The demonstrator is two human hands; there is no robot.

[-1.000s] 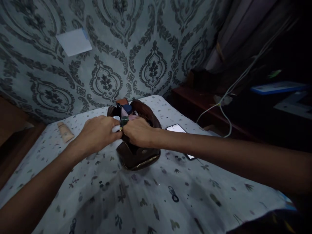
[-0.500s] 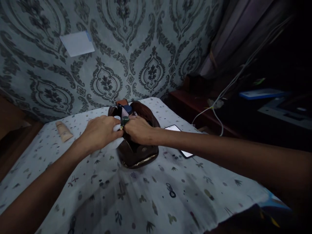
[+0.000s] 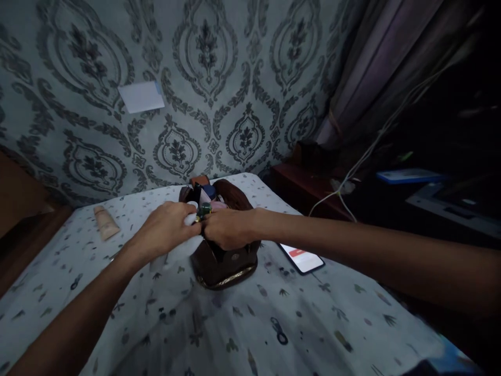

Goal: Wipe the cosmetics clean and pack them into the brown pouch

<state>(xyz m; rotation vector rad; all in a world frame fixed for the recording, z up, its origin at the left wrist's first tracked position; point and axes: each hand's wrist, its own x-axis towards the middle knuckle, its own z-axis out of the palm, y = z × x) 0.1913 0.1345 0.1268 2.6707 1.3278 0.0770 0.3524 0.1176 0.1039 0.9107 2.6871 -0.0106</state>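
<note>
A brown zip pouch (image 3: 226, 269) stands unzipped on the bed, with several items packed in it. Among them are a dark blue round-topped item (image 3: 209, 191), a pink item (image 3: 219, 204) and an orange-brown piece (image 3: 200, 180). My left hand (image 3: 166, 230) is closed at the pouch's left side, its fingers around a white rounded item (image 3: 190, 218). My right hand (image 3: 227, 228) is curled over the pouch opening, knuckles up; what its fingers grip is hidden. Between the hands shows a dark green and gold item (image 3: 204, 210).
A beige squeeze tube (image 3: 105, 223) lies on the patterned bedsheet (image 3: 219, 334) to the left. A lit phone (image 3: 303, 259) lies right of the pouch, partly under my right forearm. White cables (image 3: 364, 151) hang at the right. Patterned wallpaper (image 3: 242, 104) rises behind the bed.
The view has tilted up a little, so everything sits lower in the picture. Both hands stay at the pouch with much the same grip.
</note>
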